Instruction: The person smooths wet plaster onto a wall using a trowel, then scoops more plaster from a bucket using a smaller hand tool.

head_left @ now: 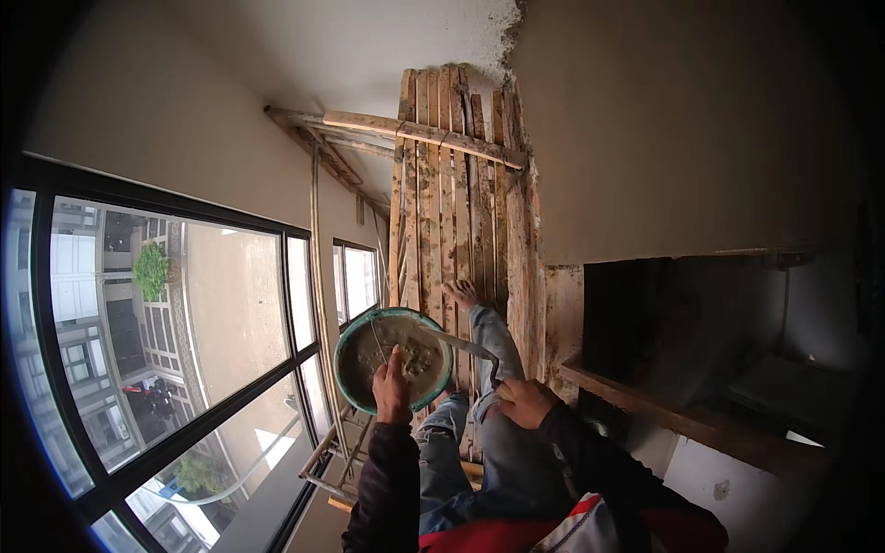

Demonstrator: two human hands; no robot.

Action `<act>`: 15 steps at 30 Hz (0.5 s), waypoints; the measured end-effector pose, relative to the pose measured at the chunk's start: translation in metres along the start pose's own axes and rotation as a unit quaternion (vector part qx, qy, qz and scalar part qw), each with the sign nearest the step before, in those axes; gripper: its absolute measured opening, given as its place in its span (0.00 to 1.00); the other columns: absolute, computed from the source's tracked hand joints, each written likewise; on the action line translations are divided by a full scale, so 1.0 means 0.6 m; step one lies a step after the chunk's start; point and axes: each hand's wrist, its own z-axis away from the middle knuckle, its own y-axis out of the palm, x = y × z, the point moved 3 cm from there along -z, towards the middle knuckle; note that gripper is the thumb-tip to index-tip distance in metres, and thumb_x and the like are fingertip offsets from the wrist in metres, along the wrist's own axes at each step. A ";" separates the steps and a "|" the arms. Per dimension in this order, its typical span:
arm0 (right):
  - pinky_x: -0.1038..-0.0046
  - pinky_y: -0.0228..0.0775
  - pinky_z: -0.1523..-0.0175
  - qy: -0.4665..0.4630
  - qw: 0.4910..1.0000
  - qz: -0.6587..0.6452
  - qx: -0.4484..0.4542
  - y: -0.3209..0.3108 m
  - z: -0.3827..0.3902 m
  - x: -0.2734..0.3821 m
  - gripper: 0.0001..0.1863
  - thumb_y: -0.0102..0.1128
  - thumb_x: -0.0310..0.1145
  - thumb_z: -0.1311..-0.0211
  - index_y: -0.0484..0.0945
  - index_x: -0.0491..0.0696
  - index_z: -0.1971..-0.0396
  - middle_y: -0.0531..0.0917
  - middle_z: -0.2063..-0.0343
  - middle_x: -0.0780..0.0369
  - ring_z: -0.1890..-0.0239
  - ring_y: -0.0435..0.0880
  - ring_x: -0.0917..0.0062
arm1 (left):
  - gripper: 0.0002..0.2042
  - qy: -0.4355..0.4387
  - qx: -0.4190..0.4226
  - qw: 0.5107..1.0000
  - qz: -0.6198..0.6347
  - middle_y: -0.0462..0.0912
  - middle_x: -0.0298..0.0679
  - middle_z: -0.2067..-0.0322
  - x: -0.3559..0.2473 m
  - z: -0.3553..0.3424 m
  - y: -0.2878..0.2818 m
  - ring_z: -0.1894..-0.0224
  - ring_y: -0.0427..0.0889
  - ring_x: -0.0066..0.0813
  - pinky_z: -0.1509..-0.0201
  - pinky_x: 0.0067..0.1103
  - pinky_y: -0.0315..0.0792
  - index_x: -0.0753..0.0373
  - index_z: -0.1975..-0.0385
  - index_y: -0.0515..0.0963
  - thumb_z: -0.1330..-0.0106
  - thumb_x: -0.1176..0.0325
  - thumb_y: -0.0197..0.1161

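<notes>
A green-rimmed bucket (343,355) of wet grey-brown mortar (415,346) is in front of me, a little left of centre. My left hand (392,387) is over its near side, fingers closed around the thin wire handle (379,339), which runs to the far rim. To the right, my right hand (527,403) grips a trowel (470,347). The trowel's long blade reaches left across the bucket's right rim, and its bent neck leads back to my fist. Some mortar lies lumpy near the middle of the bucket.
I am up on a mortar-spattered platform of wooden planks (430,212), with my bare foot (461,294) on it. A cross pole (424,135) spans its far end. Upright poles (319,240) and tall windows (230,295) are left; a wall opening with a ledge (682,415) is right.
</notes>
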 end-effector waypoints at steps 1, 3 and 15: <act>0.57 0.74 0.55 0.000 1.000 0.000 0.001 -0.013 -0.022 -0.003 0.21 0.61 0.41 0.46 0.75 0.43 0.55 0.82 0.67 0.46 0.62 0.81 0.51 | 0.22 -0.065 -0.011 0.997 0.030 0.76 0.50 0.72 -0.033 -0.012 0.002 0.71 0.77 0.41 0.66 0.32 0.70 0.69 0.59 0.78 0.31 0.51 0.52; 0.58 0.74 0.57 -0.044 0.996 -0.041 -0.059 -0.050 -0.075 -0.008 0.21 0.63 0.40 0.47 0.75 0.42 0.57 0.82 0.69 0.46 0.63 0.82 0.51 | 0.27 -0.055 -0.011 0.998 0.024 0.74 0.46 0.75 -0.107 -0.059 0.017 0.73 0.75 0.35 0.67 0.30 0.69 0.73 0.64 0.77 0.32 0.47 0.53; 0.58 0.73 0.63 0.060 0.987 -0.099 -0.109 -0.294 -0.364 -0.092 0.20 0.62 0.40 0.47 0.73 0.40 0.62 0.81 0.73 0.46 0.66 0.81 0.50 | 0.26 0.023 0.002 0.998 0.059 0.78 0.51 0.73 -0.338 -0.495 0.220 0.71 0.74 0.40 0.63 0.32 0.67 0.73 0.68 0.76 0.31 0.49 0.51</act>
